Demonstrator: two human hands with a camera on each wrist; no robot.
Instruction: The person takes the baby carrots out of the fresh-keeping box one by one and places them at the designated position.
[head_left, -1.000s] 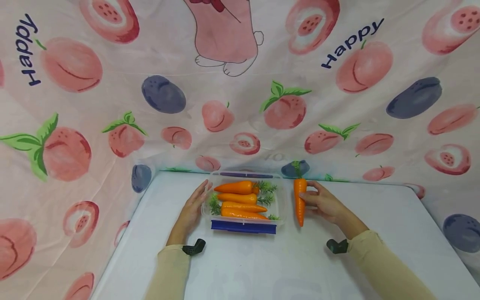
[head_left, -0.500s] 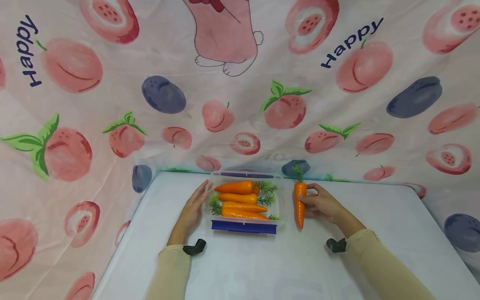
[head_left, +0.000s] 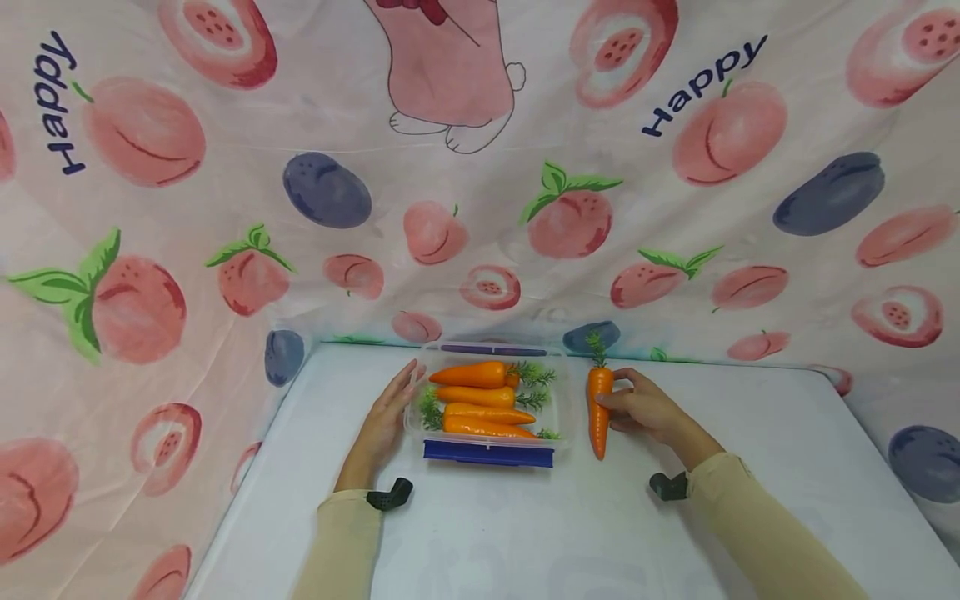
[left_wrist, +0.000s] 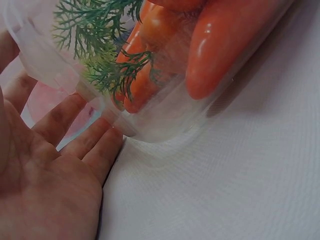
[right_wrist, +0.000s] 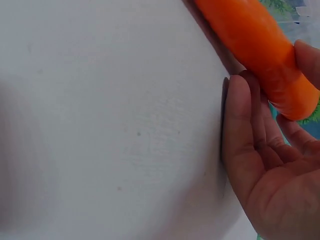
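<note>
A clear plastic box [head_left: 564,417] with blue side clips holds several orange carrots [head_left: 480,396] with green leafy tops. Against the box's left side rests my left hand [head_left: 381,423], its fingers straight; the left wrist view shows the fingertips [left_wrist: 102,132] at the clear wall. To the right of the box, my right hand [head_left: 645,408] pinches a single carrot [head_left: 599,408] between thumb and fingers. That carrot lies lengthwise away from me, leafy end at the back and tip toward me. In the right wrist view the thumb [right_wrist: 309,62] presses on its thick end.
A white table [head_left: 487,533] bears the box near its back edge. Behind and to the left hangs a pink cloth [head_left: 465,183] printed with fruit. One of the box's blue clips [head_left: 487,454] hangs down on the near side.
My right hand has drawn the carrot slightly toward me, and its leafy top now sits a little lower in view. The left hand and the box stay where they were.
</note>
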